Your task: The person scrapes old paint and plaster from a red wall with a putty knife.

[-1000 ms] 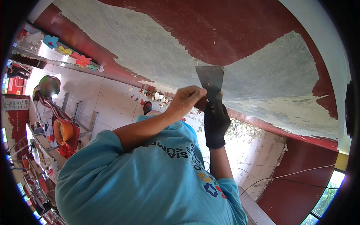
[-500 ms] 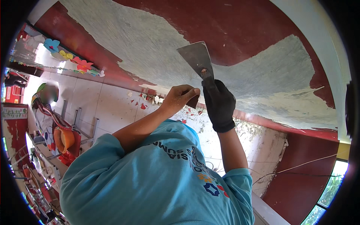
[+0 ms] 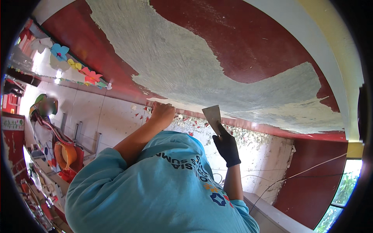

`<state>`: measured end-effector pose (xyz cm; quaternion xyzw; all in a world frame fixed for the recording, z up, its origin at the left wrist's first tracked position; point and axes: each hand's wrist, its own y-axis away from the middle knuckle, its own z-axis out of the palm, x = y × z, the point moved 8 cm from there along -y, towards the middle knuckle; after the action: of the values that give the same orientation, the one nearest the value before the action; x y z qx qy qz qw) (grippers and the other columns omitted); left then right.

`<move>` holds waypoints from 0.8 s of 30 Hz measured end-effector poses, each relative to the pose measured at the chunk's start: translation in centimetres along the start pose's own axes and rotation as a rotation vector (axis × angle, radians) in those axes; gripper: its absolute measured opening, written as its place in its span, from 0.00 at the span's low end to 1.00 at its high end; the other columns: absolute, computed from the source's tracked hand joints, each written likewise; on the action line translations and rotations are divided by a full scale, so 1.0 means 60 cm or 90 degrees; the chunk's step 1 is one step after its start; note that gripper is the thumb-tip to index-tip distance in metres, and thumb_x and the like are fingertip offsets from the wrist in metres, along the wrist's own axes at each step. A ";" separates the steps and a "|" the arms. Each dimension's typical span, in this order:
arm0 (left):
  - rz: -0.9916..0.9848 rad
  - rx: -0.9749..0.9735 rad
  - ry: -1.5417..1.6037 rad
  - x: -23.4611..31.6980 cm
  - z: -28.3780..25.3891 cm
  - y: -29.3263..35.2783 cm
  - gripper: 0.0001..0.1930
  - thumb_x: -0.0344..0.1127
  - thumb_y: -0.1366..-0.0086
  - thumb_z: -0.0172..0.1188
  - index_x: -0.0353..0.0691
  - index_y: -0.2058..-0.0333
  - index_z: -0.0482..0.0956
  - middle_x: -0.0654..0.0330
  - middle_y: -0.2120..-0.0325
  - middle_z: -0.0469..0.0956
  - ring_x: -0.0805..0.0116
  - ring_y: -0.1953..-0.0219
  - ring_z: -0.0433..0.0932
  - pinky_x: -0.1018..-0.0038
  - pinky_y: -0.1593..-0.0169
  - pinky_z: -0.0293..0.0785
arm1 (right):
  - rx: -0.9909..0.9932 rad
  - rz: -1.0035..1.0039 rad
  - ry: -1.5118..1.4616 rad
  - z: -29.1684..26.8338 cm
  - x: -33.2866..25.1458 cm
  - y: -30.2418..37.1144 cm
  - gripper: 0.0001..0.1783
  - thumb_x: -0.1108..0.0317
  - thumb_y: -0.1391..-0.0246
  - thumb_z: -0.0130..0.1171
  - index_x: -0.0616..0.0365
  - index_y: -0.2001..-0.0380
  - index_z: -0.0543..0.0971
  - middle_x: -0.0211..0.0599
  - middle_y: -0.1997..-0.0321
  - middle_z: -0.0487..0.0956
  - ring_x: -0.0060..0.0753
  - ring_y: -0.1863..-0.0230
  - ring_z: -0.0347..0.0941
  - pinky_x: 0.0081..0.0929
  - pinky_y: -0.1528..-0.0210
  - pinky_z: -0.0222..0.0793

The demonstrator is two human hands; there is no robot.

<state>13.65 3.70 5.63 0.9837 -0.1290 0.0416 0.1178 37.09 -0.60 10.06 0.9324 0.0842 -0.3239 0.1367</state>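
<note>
In front of me is a wall with dark red paint (image 3: 252, 46), broken by a wide bare patch of grey-white plaster (image 3: 167, 50) with ragged edges. My right hand (image 3: 227, 147), in a black glove, is closed round the handle of a paint scraper (image 3: 212, 116). The scraper's flat metal blade points up in front of the lower part of the wall; whether it touches cannot be seen. My bare left hand (image 3: 162, 115) is closed near the wall's lower edge, beside a torn edge of red paint. Its fingertips are turned away, so anything between them is hidden.
Red paint flakes (image 3: 198, 125) lie scattered on the pale tiled floor (image 3: 116, 106) below the wall. At left are an orange bucket (image 3: 65, 154), metal legs and another person (image 3: 44, 124). Paper flowers (image 3: 91, 75) hang at upper left. Thin cables (image 3: 303, 173) cross at right near a window.
My right hand has lowered the scraper, away from the middle of the bare patch. My left hand, which pinched a dark red paint flake, has moved left and turned over, and the flake no longer shows.
</note>
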 end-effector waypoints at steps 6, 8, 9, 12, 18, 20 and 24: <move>0.117 -0.048 0.525 0.026 -0.019 -0.018 0.13 0.41 0.38 0.52 0.39 0.66 0.78 0.55 0.75 0.77 0.61 0.74 0.74 0.71 0.65 0.69 | -0.077 0.094 -0.515 0.032 -0.066 0.041 0.48 0.87 0.53 0.46 0.44 0.34 0.39 0.43 0.55 0.69 0.23 0.76 0.71 0.16 0.82 0.68; 0.126 -0.115 0.627 0.047 -0.029 -0.014 0.19 0.48 0.37 0.53 0.35 0.67 0.77 0.59 0.78 0.76 0.71 0.75 0.71 0.74 0.67 0.67 | -0.026 0.098 -0.546 0.022 -0.092 0.054 0.48 0.88 0.54 0.45 0.48 0.34 0.38 0.44 0.53 0.68 0.23 0.75 0.72 0.15 0.83 0.67; 0.108 -0.168 0.685 0.058 -0.032 -0.010 0.20 0.49 0.37 0.52 0.34 0.66 0.77 0.61 0.78 0.75 0.74 0.75 0.70 0.75 0.68 0.66 | -0.016 0.100 -0.546 0.020 -0.105 0.061 0.48 0.88 0.54 0.45 0.48 0.34 0.38 0.44 0.53 0.68 0.23 0.75 0.72 0.15 0.83 0.67; 0.114 -0.189 0.872 0.100 -0.091 0.010 0.21 0.49 0.36 0.53 0.32 0.63 0.77 0.63 0.75 0.76 0.77 0.71 0.71 0.78 0.66 0.67 | 0.049 0.092 -0.497 0.005 -0.130 0.074 0.46 0.88 0.55 0.46 0.52 0.34 0.40 0.44 0.53 0.69 0.23 0.75 0.72 0.14 0.84 0.66; 0.170 -0.135 1.051 0.128 -0.131 -0.003 0.15 0.40 0.38 0.57 0.33 0.62 0.77 0.60 0.70 0.78 0.77 0.68 0.75 0.79 0.62 0.70 | 0.077 0.118 -0.643 0.006 -0.111 0.088 0.33 0.80 0.49 0.47 0.58 0.38 0.55 0.36 0.62 0.73 0.18 0.77 0.70 0.13 0.82 0.64; 0.194 -0.099 1.094 0.136 -0.160 -0.001 0.16 0.43 0.37 0.56 0.33 0.64 0.78 0.62 0.74 0.77 0.78 0.72 0.72 0.81 0.67 0.69 | 0.086 0.129 -0.676 0.006 -0.108 0.092 0.28 0.76 0.47 0.48 0.62 0.41 0.61 0.32 0.67 0.73 0.16 0.80 0.68 0.13 0.82 0.62; 0.179 -0.076 1.019 0.142 -0.160 -0.020 0.23 0.51 0.37 0.52 0.33 0.65 0.79 0.59 0.74 0.78 0.76 0.69 0.75 0.82 0.64 0.68 | 0.124 0.101 -0.657 -0.024 -0.117 0.072 0.24 0.68 0.45 0.50 0.65 0.46 0.63 0.27 0.81 0.67 0.14 0.87 0.60 0.11 0.87 0.55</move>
<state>21.69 5.05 15.64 0.6226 -0.1297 0.7396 0.2201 33.50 -4.75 16.41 0.6639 -0.0951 -0.7354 0.0971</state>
